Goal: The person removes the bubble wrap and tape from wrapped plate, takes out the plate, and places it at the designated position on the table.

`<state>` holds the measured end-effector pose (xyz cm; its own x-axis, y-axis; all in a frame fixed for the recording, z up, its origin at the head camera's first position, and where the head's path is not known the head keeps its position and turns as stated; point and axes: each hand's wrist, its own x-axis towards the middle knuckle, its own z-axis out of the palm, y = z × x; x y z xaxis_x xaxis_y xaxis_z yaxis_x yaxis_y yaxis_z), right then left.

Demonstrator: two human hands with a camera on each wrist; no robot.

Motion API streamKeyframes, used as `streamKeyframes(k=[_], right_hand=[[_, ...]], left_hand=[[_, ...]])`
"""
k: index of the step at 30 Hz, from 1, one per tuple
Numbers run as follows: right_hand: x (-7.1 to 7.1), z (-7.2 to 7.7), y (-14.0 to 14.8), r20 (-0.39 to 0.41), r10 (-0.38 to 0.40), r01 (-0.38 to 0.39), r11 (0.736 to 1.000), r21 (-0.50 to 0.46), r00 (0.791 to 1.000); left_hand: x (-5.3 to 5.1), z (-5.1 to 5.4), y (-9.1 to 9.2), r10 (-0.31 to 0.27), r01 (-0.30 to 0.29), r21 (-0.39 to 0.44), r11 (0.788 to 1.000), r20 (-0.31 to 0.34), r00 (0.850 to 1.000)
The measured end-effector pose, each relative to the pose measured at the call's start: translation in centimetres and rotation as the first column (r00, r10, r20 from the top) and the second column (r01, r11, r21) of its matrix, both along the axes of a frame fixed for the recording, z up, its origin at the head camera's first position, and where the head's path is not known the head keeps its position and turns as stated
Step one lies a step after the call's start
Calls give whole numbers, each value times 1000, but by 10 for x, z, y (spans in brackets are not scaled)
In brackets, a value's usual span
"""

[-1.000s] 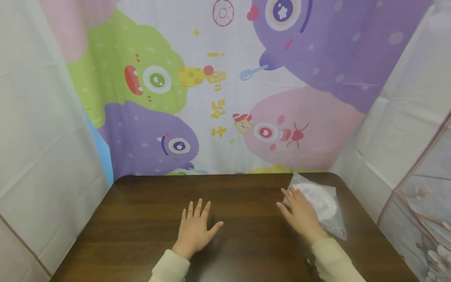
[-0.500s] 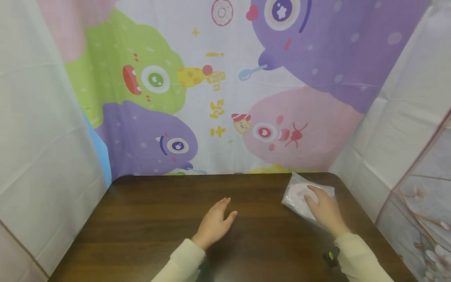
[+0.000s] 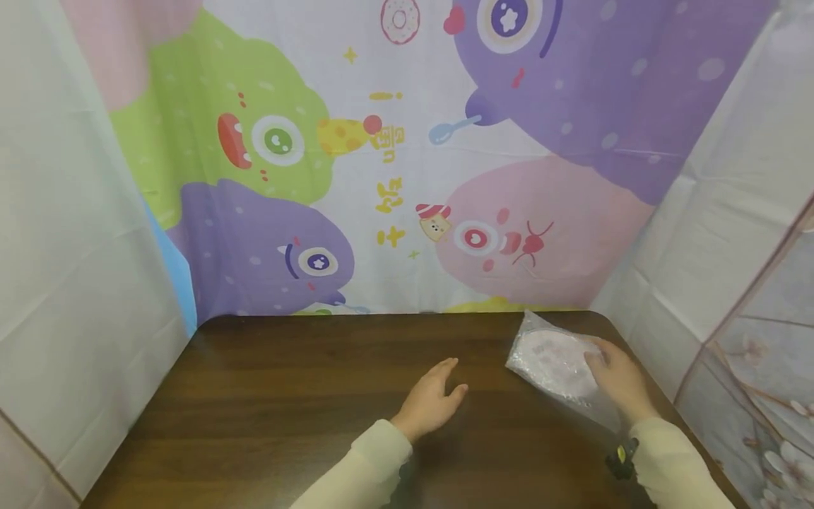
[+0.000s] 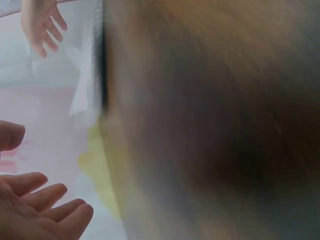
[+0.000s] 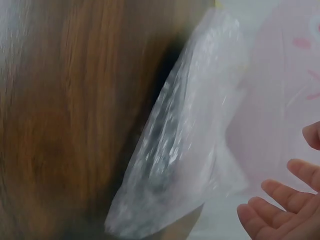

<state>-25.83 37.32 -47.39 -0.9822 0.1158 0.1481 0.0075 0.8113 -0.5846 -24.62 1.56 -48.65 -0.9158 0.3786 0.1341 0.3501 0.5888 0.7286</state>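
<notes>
A clear bubble-wrap bag (image 3: 550, 357) lies on the far right of the table, with a flat, round, whitish thing inside that bears a faint pinkish print. My right hand (image 3: 620, 378) is over the bag's right edge in the head view, thumb towards the left. In the right wrist view, the fingers of this right hand (image 5: 282, 210) are loosely bent and apart from the bag (image 5: 175, 125). My left hand (image 3: 429, 401) hovers over the middle of the table, fingers extended, left of the bag. The left wrist view shows this left hand (image 4: 45, 205) holding nothing.
The dark wooden table (image 3: 286, 396) meets a cartoon-printed curtain (image 3: 407, 276) at its back edge. Pale cloth hangings (image 3: 83, 247) stand at both sides. A small black object (image 3: 622, 459) with a yellow-green mark sits beside the right cuff.
My right hand has slid rightwards across the bag to its right edge. The left hand has moved right, its fingers now closer together. The bag has stayed almost where it was.
</notes>
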Motion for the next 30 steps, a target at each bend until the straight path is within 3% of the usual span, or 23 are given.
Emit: streamKeyframes(k=[8,18,30], right_hand=[[-4,-8,21,90,-23,34,992,-118,996],[-10,-15,27,210,-42,89,972,-216,977],[-12,-20,27,221,-31,68,985,-160,975]], left_hand=[[-8,-9,36,-53,46,110,993,67,996],[-16,-16,67,-53,4,226,974,207,977],[-16,-20,90,-94,3,288,958,304,948]])
